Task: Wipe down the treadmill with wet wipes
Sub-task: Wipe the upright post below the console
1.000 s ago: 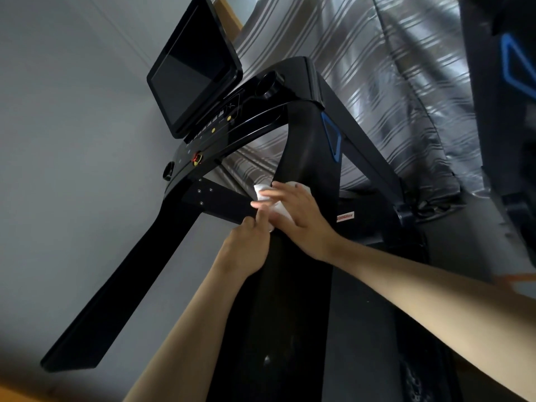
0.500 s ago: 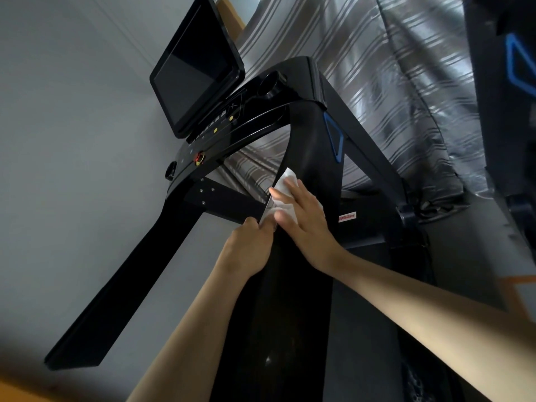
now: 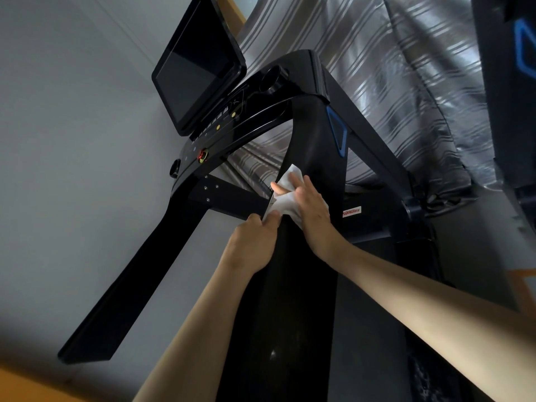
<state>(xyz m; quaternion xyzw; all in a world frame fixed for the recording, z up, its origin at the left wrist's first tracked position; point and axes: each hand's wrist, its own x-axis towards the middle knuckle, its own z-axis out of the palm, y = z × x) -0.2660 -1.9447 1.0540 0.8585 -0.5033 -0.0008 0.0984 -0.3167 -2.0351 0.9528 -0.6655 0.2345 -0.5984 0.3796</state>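
A black treadmill (image 3: 307,146) fills the view, with a dark screen (image 3: 194,74) and a button console above two long handrails. A white wet wipe (image 3: 285,200) lies spread on the right handrail, near its upper part. My right hand (image 3: 311,210) lies over the wipe with the fingers spread, pressing it against the rail. My left hand (image 3: 255,242) sits just below and left, pinching the wipe's lower left corner at the rail's edge.
The left handrail (image 3: 127,274) runs down to the lower left. A grey wall is on the left. A silver striped curtain (image 3: 391,82) hangs behind the treadmill. Another dark machine with blue trim (image 3: 516,82) stands at the right edge. The belt deck lies below.
The wipe has been unfolded and spread wider on the rail. My right hand shifted slightly up over it; my left hand stays at the lower corner.
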